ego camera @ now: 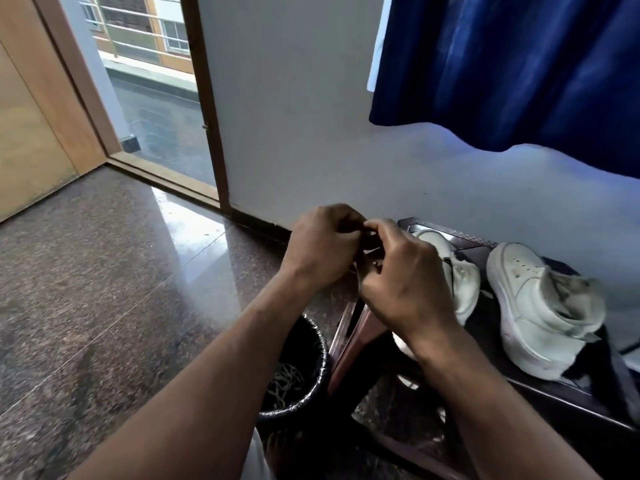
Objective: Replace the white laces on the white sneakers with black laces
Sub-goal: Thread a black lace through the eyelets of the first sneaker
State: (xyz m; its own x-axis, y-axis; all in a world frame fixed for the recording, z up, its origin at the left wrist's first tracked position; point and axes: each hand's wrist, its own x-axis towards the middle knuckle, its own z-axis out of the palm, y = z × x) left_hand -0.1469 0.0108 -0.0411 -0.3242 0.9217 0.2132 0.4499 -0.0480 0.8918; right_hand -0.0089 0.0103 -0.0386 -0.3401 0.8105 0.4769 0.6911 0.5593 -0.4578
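Two white sneakers stand on a dark low table (pixel 540 389) at the right. The right sneaker (pixel 533 306) has no lace in its eyelets. The left sneaker (pixel 457 271) is partly hidden behind my right hand and shows a bit of black lace at its side. My left hand (pixel 322 251) and my right hand (pixel 401 282) meet in front of the left sneaker, fingers pinched together on a small dark bundle (pixel 369 237) that looks like black lace. Most of that bundle is hidden by my fingers.
A black lined bin (pixel 311 344) with pale strands inside stands on the floor left of the table. A reddish chair leg (pixel 356 341) rises between bin and table. Polished granite floor (pixel 104 289) spreads left. A blue curtain (pixel 519 71) hangs above; an open doorway (pixel 156 98) is at the back left.
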